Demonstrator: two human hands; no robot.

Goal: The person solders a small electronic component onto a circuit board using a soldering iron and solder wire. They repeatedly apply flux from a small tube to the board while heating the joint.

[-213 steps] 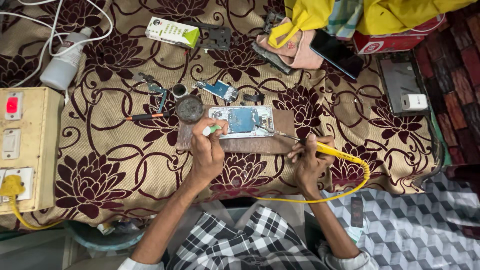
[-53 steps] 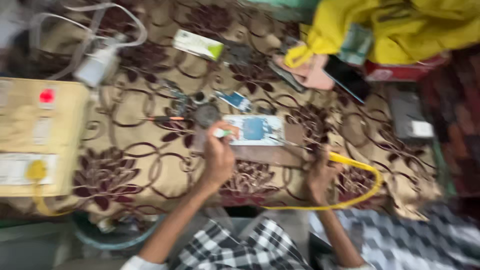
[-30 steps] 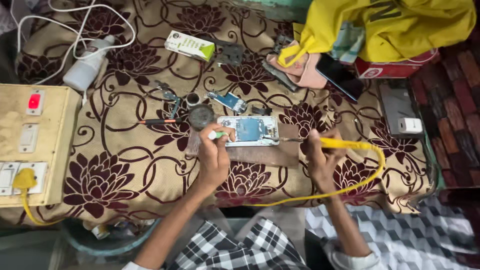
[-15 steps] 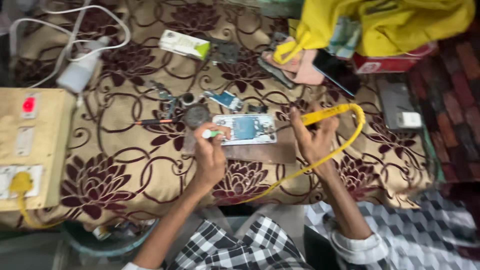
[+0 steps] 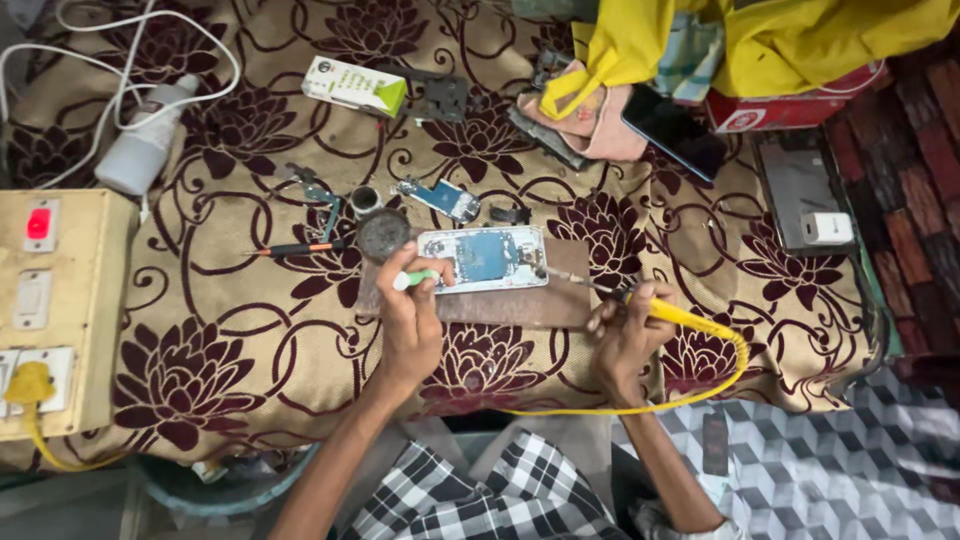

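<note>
Floral cloth covers my worktop; mid-worktop lies the opened phone, thin, stiff and probably fragile, so I'd grip its edges. My left hand pinches a green-tipped tool; my right hand grips the yellow soldering iron.

Opened phone lies on a board, perhaps wooden, between both hands

Bare forearms run from 6 o'clock; black-and-white checked cloth covers the lap, a pale cuff at the right elbow
</note>
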